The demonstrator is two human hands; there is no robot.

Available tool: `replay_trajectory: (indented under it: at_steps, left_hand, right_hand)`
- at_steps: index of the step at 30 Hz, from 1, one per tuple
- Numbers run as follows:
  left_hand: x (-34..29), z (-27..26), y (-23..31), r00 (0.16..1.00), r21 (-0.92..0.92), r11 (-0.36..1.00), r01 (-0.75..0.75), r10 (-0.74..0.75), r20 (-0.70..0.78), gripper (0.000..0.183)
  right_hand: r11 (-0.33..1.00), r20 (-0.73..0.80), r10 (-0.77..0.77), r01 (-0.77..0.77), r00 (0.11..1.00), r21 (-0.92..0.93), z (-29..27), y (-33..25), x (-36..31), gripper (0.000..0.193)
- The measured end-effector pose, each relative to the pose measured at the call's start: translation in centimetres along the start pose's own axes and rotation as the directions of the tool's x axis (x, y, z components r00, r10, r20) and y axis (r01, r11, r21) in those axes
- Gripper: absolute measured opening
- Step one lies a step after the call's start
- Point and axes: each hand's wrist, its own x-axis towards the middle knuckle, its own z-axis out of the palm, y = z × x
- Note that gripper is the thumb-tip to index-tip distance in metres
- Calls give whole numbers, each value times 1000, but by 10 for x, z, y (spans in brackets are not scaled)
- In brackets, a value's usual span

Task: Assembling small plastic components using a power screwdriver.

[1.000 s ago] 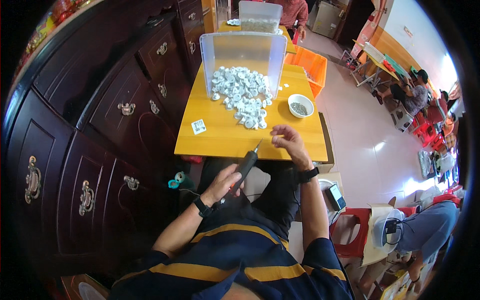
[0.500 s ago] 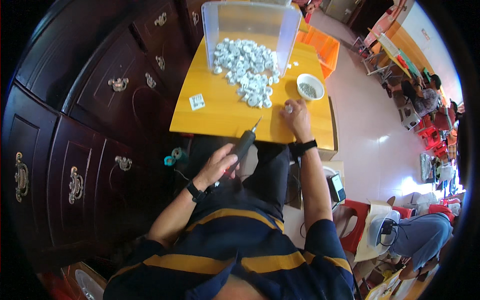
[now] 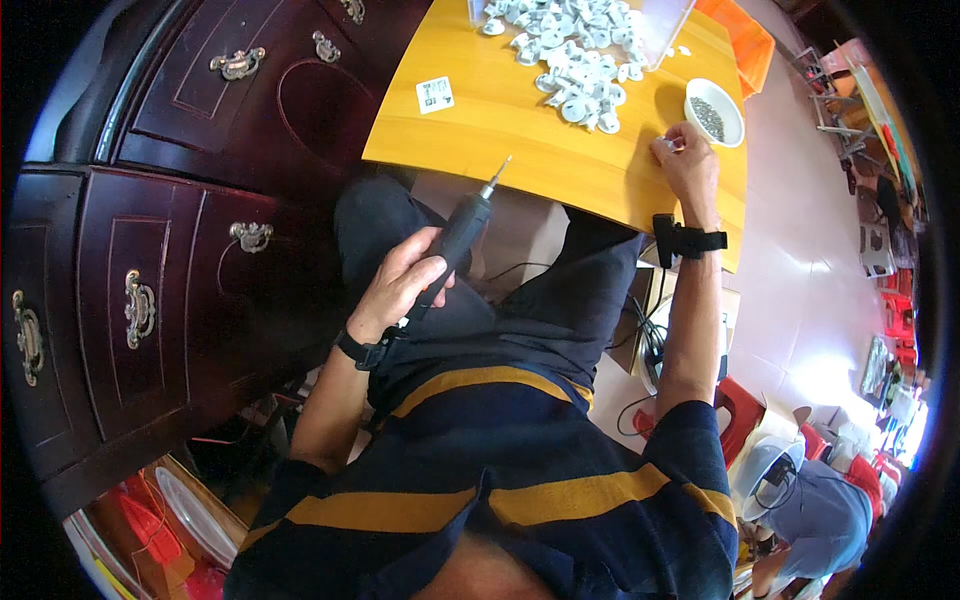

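My left hand is closed around a black electric screwdriver, held over my lap, its thin metal bit tilted up toward the table's near edge. Over the right side of the yellow wooden table, my right hand pinches a small white plastic part, mostly covered by the fingers. Just beyond that hand stands a white bowl of small metal screws. A heap of white plastic parts lies toward the far middle, spilling from a clear plastic bin.
A white square label with a printed code lies at the table's left. Dark wooden drawers line my left side. An orange crate is behind the table. Cables hang under its right side. A person in blue sits at lower right.
The view has shifted, so the table appears higher and further right. My right hand has turned with the white part in its fingertips. The left hand still grips the screwdriver.
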Motion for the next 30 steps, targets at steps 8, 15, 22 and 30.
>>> replay_trajectory:
  at_steps: [8,15,22,30]
  left_hand:
    - [-27,0,-16,991,-50,999,-8,2,-136,33]
    - [-27,6,-20,997,14,1000,12,-11,-75,33]
    - [-19,8,-19,996,32,997,72,-70,-56,34]
    - [-22,6,-30,999,5,999,51,-51,20,30]
  right_hand:
    - [988,-124,-137,145,983,59,2,13,-10,21]
    - [964,-81,14,8,997,265,-9,9,-16,22]
    - [708,22,118,-100,993,699,-16,10,-39,16]
    - [797,-42,63,-25,997,603,-18,-14,-46,16]
